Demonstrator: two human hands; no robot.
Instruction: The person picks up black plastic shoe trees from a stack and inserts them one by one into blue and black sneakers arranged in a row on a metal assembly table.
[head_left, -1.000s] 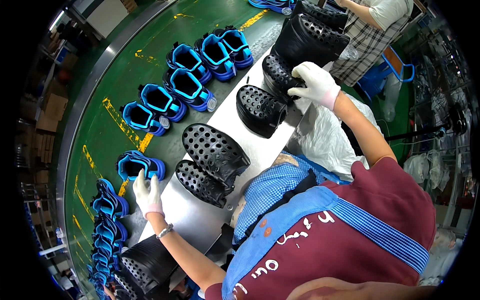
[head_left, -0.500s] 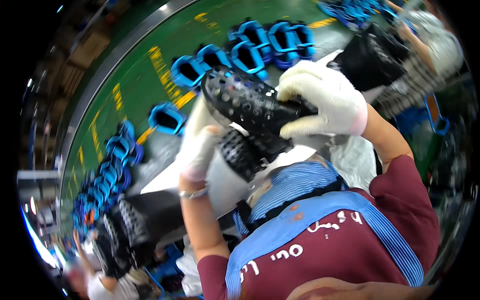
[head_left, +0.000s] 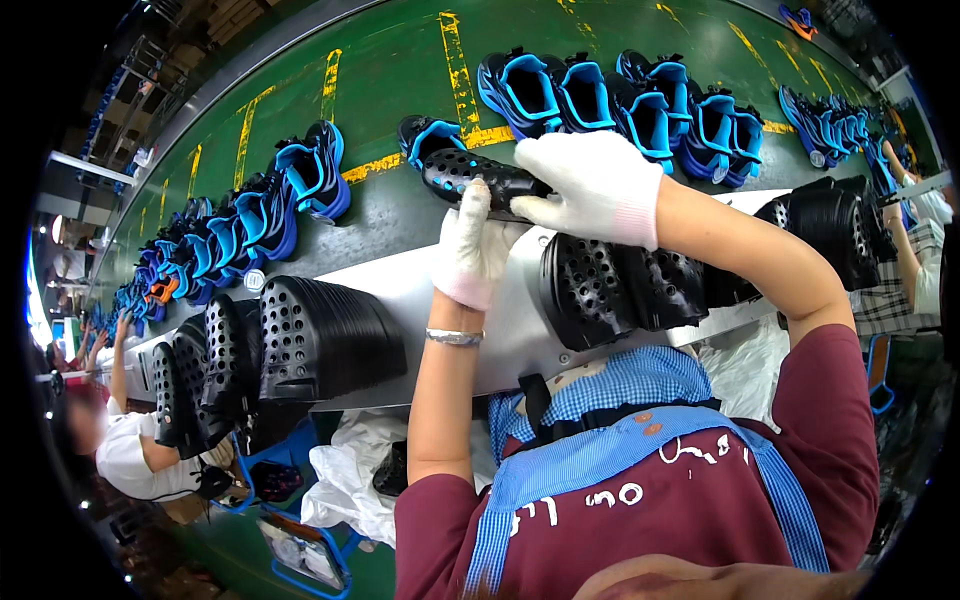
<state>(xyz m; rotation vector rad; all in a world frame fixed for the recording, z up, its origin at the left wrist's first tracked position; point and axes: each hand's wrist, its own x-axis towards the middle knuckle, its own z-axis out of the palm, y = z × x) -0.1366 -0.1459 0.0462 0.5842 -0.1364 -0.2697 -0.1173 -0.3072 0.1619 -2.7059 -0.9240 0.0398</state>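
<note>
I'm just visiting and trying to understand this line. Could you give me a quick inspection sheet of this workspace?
Surface: grey ledge beside a green belt.
Job's things: black perforated shoe piece, held over the belt's edge.
Clutter: stacks of black perforated pieces, another stack; blue-and-black shoes on the belt.
Hands: left hand and right hand, white-gloved, fingers gripping the piece.
Cables: nothing seen.
Surroundings: other workers along the line.

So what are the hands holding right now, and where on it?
Both hold one black perforated shoe upper: right hand at its right end, left hand from beneath its middle.
</note>
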